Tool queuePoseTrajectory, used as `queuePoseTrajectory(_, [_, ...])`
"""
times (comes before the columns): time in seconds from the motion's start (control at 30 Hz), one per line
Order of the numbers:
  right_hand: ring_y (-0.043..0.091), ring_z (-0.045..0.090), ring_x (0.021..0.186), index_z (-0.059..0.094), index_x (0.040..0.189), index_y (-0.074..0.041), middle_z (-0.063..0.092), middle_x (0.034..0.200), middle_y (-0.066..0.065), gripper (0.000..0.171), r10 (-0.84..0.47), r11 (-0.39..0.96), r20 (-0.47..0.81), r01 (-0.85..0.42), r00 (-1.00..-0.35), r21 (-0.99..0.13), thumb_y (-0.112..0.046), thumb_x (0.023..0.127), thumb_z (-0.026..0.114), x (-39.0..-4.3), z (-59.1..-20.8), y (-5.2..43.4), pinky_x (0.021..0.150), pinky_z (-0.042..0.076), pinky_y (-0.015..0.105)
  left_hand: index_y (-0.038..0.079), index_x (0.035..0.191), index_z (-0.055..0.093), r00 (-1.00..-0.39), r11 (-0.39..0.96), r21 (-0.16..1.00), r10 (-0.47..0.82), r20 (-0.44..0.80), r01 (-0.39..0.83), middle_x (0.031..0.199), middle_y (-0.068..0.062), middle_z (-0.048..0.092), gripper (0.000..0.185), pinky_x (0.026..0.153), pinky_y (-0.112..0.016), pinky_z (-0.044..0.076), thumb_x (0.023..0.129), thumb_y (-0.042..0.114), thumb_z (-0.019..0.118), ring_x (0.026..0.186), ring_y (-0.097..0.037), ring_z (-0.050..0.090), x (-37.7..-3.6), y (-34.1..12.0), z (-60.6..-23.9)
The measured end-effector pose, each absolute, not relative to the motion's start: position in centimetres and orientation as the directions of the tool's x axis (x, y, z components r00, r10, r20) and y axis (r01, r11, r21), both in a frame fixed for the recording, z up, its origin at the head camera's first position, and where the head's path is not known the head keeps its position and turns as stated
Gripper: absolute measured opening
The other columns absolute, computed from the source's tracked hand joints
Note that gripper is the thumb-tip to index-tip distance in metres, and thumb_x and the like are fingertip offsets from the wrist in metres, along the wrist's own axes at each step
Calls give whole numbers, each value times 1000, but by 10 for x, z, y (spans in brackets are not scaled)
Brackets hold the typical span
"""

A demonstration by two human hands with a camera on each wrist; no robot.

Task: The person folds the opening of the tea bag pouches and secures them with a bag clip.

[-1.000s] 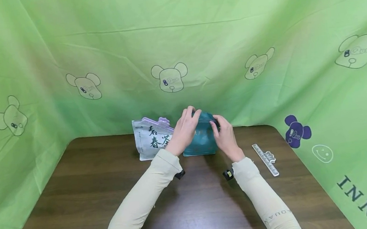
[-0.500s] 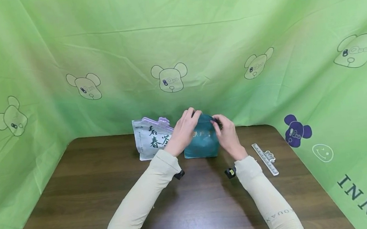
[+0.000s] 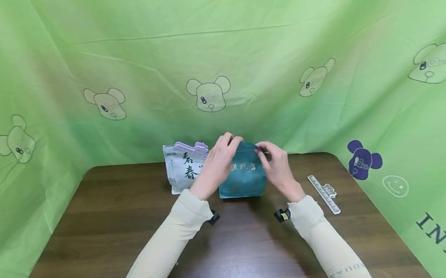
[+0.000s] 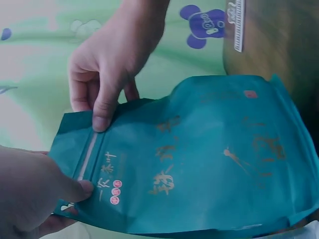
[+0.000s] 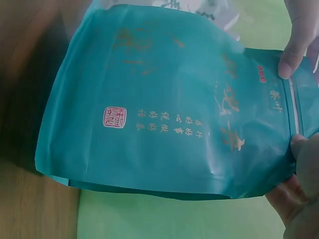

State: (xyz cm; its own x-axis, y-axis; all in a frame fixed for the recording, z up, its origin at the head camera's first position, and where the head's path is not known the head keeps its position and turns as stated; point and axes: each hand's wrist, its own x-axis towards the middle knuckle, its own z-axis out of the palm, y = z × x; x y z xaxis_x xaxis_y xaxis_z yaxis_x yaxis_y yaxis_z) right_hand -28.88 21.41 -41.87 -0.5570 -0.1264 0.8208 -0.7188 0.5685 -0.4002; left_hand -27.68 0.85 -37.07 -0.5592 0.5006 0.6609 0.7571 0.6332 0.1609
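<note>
Left hand: mine (image 3: 219, 160) is bent at the knuckles and pinches the top of the teal pouch (image 3: 244, 180) near its left corner, thumb on the front, fingers behind.
Right hand: mine (image 3: 278, 162) pinches the same top edge at the right corner, thumb in front, other fingers curled in behind it.
Teal pouch: upright between my hands near the far side of the table (image 3: 236, 252), its printed front towards me; I cannot tell whether its base touches the wood.
Pale strip: this line (image 4: 88, 157) crosses the pouch's front just below the top edge, with a thumb at each end of it.
Print: gold characters (image 4: 167, 159), two small red circles and a square red seal (image 5: 114, 117) on the teal front.
White pouch: this one (image 3: 177, 174) stands on the table just left of the teal one, partly hidden by my left hand, with dark green characters.
Purple clip: it (image 3: 191, 149) sits slanting across the white pouch's top edge.
White clip: this long one (image 3: 324, 194) lies flat on the table to the right, well apart from my right hand.
Wrists: pale sleeves (image 3: 343, 253) on both arms and a small black device (image 3: 282, 215) at each cuff.
Backdrop: green cloth (image 3: 147, 56) with outlined animal heads, behind the table.
</note>
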Motion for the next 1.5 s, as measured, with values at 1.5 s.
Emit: queuePoseTrajectory(1.5, [35, 73, 76, 72, 104, 6, 73, 89, 18, 19, -228, 401, 700, -721, -677, -565, 9, 86, 74, -271, -442, 189, 68, 59, 25, 6, 121, 66, -667, 784, 100, 445, 597, 612, 104, -10, 68, 34, 78, -36, 55, 88, 4, 76, 95, -27, 63, -255, -29, -388])
